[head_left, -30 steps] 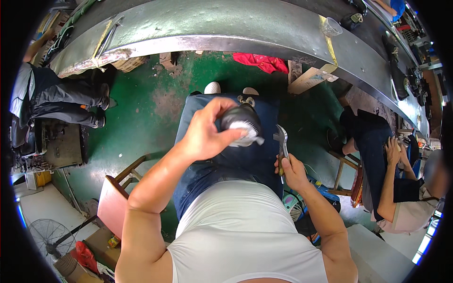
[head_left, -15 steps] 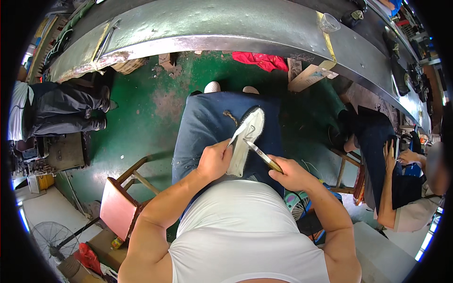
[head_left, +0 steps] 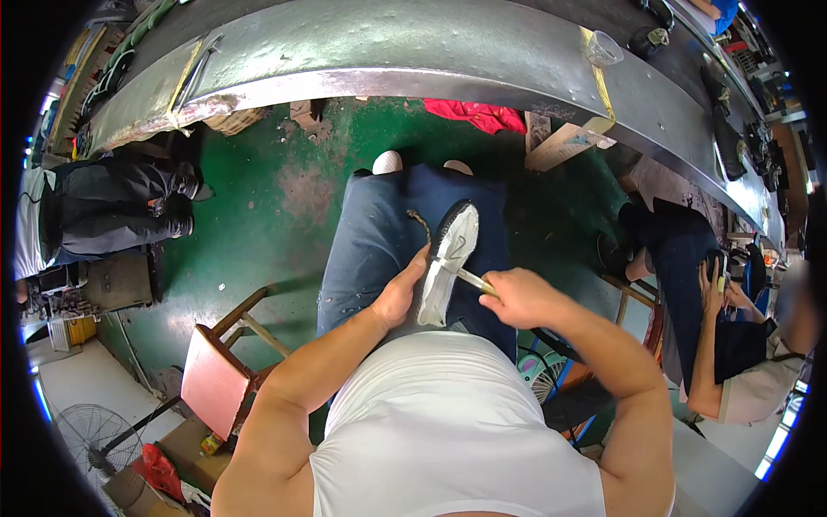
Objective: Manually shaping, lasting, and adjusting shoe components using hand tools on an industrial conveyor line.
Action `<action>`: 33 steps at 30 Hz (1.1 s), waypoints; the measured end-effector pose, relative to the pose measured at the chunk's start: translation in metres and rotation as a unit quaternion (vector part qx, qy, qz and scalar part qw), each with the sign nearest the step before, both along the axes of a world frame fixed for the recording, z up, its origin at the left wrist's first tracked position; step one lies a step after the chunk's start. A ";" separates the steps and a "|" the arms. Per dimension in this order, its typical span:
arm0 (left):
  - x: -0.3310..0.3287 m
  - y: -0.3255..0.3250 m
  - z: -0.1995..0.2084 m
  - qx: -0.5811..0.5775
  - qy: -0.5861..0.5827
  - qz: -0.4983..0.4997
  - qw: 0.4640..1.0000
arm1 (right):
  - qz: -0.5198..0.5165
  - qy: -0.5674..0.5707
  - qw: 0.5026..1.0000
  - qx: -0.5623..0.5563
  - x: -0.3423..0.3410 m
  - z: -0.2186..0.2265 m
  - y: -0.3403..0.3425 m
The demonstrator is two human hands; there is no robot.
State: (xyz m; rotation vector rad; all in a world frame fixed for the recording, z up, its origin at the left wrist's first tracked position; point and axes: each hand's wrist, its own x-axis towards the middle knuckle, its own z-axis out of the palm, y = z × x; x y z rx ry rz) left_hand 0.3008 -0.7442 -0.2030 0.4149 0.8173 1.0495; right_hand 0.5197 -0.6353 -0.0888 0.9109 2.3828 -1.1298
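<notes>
A shoe (head_left: pixel 460 238) lies sole up across my lap, its pale underside edged in black at the toe and carrying a dark handwritten mark. My left hand (head_left: pixel 400 293) is closed on the left side of the shoe, fingers partly hidden beside it. My right hand (head_left: pixel 521 297) is wrapped round a pair of pliers (head_left: pixel 471 279) with a yellowish handle. The head of the pliers touches or hovers just over the middle of the sole; I cannot tell which. A short brown cord (head_left: pixel 419 221) lies by the shoe's left edge, on my blue trousers (head_left: pixel 366 233).
A long metal bench (head_left: pixel 388 52) runs across the far side, with a clear plastic cup (head_left: pixel 602 49) on it. A pink-seated stool (head_left: pixel 220 379) stands at left, a teal fan (head_left: pixel 538 370) near my right side. Other people sit or stand at left (head_left: pixel 121 207) and right (head_left: pixel 680 284).
My left hand has let go of the white edge and moved down along the shoe's side. My right hand has turned and risen slightly, bringing the pliers' head over the sole.
</notes>
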 end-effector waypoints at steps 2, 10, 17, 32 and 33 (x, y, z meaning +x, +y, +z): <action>-0.003 0.005 0.009 -0.004 -0.004 -0.012 1.000 | -0.102 0.080 0.991 -0.026 0.003 -0.026 -0.019; 0.006 0.011 -0.026 0.081 0.320 -0.013 0.944 | -0.140 0.126 0.982 -0.031 0.011 -0.027 -0.023; 0.009 0.015 -0.002 0.061 0.366 -0.006 0.928 | -0.250 -0.006 0.939 -0.234 -0.002 -0.007 0.010; 0.002 0.030 0.027 0.215 0.574 -0.163 0.773 | -0.356 0.171 0.730 -0.557 0.041 -0.056 -0.008; 0.004 0.032 0.029 0.208 0.580 -0.151 0.773 | -0.374 0.150 0.748 -0.527 0.045 -0.045 -0.006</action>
